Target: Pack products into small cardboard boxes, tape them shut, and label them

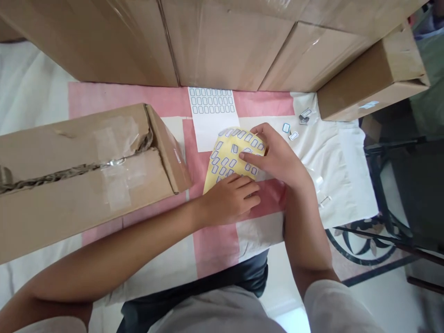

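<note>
A yellow sheet (226, 150) covered with small blue-edged labels lies on the pink and white cloth. My right hand (275, 155) holds its right edge, thumb on top and the fingers curled behind the edge. My left hand (231, 195) rests over the lower edge of the sheet, its fingers bent; what is under them is hidden. Partly beneath the yellow sheet is a white sheet (212, 127) with rows of printed label outlines at its top. Right of my right hand lie two small loose labels (286, 128) and a small metallic piece (304, 116).
A large taped cardboard box (76, 171) stands on the left. More cardboard boxes (222, 51) line the back, with a smaller box (374, 74) at the right. Clear plastic bits (325, 201) lie near my right forearm. Dark metal furniture stands beyond the cloth's right edge.
</note>
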`<state>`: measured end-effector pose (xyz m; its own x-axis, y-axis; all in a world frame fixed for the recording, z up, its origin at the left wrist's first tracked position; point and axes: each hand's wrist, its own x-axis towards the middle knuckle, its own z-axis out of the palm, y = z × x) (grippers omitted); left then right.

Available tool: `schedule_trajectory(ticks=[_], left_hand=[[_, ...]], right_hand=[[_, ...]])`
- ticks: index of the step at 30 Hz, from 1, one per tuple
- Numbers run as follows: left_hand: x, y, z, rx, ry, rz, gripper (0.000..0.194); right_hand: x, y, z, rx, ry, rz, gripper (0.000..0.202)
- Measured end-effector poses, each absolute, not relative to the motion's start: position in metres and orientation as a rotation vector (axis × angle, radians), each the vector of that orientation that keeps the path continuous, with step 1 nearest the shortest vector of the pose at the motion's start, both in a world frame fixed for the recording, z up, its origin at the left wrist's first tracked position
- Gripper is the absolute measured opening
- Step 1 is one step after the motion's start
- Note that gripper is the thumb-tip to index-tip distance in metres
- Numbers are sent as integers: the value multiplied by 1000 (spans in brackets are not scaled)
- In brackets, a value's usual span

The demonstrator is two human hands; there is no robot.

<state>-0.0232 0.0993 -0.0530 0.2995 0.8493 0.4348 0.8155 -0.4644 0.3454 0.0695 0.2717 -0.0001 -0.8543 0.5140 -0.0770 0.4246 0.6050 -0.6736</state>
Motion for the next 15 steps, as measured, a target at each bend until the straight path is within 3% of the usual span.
schedule_trajectory(ticks=[4,10,15], left_hand=[[-24,99,-52,2458,1625,915,17],[-23,100,-54,2353,1707,864,11],[-23,102,-55,2311,1680,906,12]], right_hand=[[67,267,2,-753,-2731,755,48],[63,272,-4,-582,-2606,692,9],[63,280,-11,-592,-2433,838,23]])
